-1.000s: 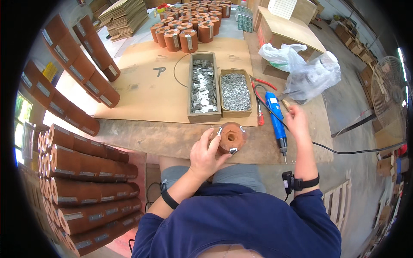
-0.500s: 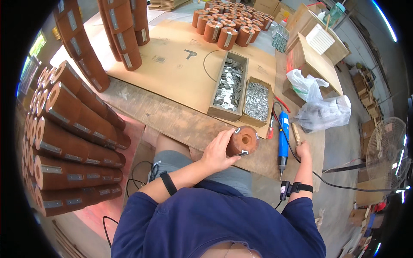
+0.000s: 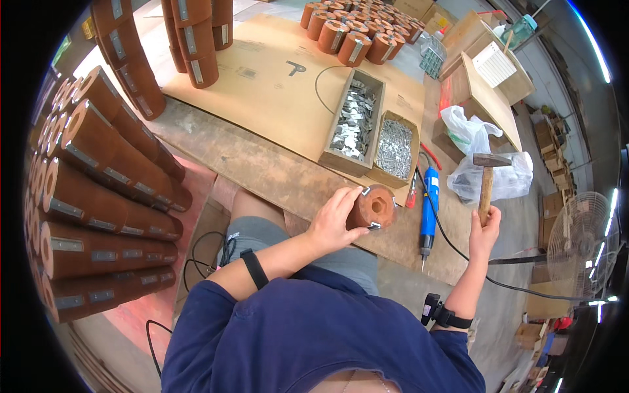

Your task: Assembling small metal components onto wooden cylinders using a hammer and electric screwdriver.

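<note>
My left hand (image 3: pixel 336 223) is wrapped round the side of a short reddish-brown cylinder (image 3: pixel 386 208), which stands at the bench's near edge. A hole runs through the middle of its top, and small metal plates sit at its rim. My right hand (image 3: pixel 485 230) grips a hammer (image 3: pixel 487 187) by its wooden handle and holds it raised, head up, right of the bench. Between the two hands lies a blue electric screwdriver (image 3: pixel 429 208), its bit toward me. Just beyond the cylinder are a wooden box of metal plates (image 3: pixel 325 157) and a cardboard box of screws (image 3: pixel 375 174).
Tall stacks of brown cylinders (image 3: pixel 108 196) lie and stand at left. More short cylinders (image 3: pixel 354 49) crowd the bench's far side. Plastic bags (image 3: pixel 472 131) and a wooden cabinet (image 3: pixel 488 98) are at right, with a fan (image 3: pixel 583 229) beyond. A black cord (image 3: pixel 524 288) crosses on the right.
My right hand has lifted the hammer off the bench and swung it up and to the right. My left hand still holds the cylinder in nearly the same place.
</note>
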Action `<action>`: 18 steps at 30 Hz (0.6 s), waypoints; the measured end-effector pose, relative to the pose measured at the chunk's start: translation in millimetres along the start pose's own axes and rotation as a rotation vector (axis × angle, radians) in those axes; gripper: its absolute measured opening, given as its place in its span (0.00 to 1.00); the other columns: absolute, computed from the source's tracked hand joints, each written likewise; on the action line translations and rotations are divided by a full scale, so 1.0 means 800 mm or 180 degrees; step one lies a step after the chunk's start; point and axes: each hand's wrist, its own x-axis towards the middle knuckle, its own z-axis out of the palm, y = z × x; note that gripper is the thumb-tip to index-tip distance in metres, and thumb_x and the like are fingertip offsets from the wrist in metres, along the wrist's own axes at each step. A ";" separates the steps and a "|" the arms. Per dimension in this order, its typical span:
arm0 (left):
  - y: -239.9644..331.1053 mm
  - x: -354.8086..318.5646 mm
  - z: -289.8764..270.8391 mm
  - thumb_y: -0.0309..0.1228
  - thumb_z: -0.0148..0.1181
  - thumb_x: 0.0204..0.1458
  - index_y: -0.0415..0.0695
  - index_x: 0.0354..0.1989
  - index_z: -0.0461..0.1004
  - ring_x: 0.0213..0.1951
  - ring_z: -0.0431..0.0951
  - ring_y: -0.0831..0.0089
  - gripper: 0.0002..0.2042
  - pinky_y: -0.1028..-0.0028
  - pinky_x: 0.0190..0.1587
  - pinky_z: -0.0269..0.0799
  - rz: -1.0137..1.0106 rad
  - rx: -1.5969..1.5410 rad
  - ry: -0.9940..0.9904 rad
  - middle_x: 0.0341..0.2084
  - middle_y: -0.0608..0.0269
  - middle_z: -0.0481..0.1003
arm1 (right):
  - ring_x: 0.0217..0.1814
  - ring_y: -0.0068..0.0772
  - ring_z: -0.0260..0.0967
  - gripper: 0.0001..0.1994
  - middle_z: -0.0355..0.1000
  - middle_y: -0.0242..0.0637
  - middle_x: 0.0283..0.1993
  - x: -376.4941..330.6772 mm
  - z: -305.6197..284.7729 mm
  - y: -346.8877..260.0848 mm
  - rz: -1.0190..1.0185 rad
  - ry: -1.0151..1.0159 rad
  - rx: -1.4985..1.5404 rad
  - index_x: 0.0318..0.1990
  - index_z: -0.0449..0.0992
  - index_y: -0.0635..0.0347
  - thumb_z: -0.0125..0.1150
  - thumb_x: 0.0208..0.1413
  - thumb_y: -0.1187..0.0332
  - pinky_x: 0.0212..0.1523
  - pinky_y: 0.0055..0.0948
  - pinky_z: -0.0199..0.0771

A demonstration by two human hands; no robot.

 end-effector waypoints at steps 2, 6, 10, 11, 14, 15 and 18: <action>-0.003 0.002 0.001 0.30 0.70 0.31 0.39 0.55 0.57 0.47 0.67 0.55 0.38 0.66 0.47 0.66 0.0027 -0.0017 -0.0001 0.47 0.52 0.63 | 0.26 0.39 0.64 0.12 0.66 0.39 0.31 -0.006 -0.015 -0.041 0.0794 -0.0922 0.1485 0.39 0.66 0.64 0.60 0.46 0.73 0.30 0.29 0.65; -0.002 0.000 -0.001 0.30 0.70 0.30 0.38 0.55 0.57 0.45 0.68 0.55 0.39 0.66 0.45 0.67 0.0106 0.0043 0.0026 0.45 0.52 0.63 | 0.25 0.39 0.65 0.12 0.67 0.39 0.27 -0.028 -0.035 -0.105 0.0548 -0.1754 0.1017 0.39 0.67 0.63 0.60 0.47 0.72 0.27 0.29 0.65; -0.002 0.000 -0.001 0.31 0.70 0.30 0.38 0.56 0.57 0.44 0.69 0.56 0.40 0.67 0.43 0.68 0.0164 0.0062 0.0041 0.44 0.53 0.64 | 0.27 0.45 0.67 0.13 0.67 0.43 0.26 -0.052 -0.028 -0.130 -0.0722 -0.1844 0.0514 0.39 0.67 0.61 0.60 0.46 0.70 0.26 0.34 0.66; -0.003 0.000 -0.001 0.31 0.70 0.30 0.38 0.56 0.57 0.44 0.69 0.56 0.40 0.67 0.43 0.68 0.0163 0.0057 0.0039 0.44 0.53 0.64 | 0.28 0.46 0.67 0.13 0.67 0.44 0.28 -0.056 -0.026 -0.134 -0.0885 -0.1860 0.0478 0.40 0.68 0.61 0.60 0.46 0.69 0.26 0.36 0.66; -0.005 0.000 0.000 0.31 0.70 0.30 0.38 0.56 0.58 0.43 0.69 0.56 0.40 0.68 0.42 0.69 0.0201 0.0047 0.0058 0.44 0.53 0.64 | 0.28 0.46 0.67 0.14 0.67 0.43 0.29 -0.059 -0.027 -0.146 -0.0953 -0.1892 0.0538 0.42 0.68 0.59 0.58 0.47 0.68 0.26 0.37 0.66; -0.005 0.000 0.000 0.31 0.71 0.30 0.38 0.55 0.58 0.43 0.69 0.57 0.39 0.68 0.42 0.69 0.0195 0.0043 0.0076 0.43 0.53 0.64 | 0.27 0.45 0.66 0.17 0.66 0.42 0.28 -0.061 -0.028 -0.146 -0.0997 -0.2014 0.0484 0.48 0.68 0.57 0.56 0.49 0.68 0.27 0.36 0.67; -0.005 0.000 -0.001 0.31 0.71 0.29 0.37 0.55 0.59 0.43 0.70 0.57 0.39 0.68 0.42 0.69 0.0203 0.0043 0.0099 0.43 0.53 0.65 | 0.25 0.43 0.65 0.20 0.64 0.41 0.26 -0.065 -0.026 -0.151 -0.1052 -0.2110 0.0320 0.52 0.66 0.55 0.55 0.50 0.68 0.26 0.36 0.66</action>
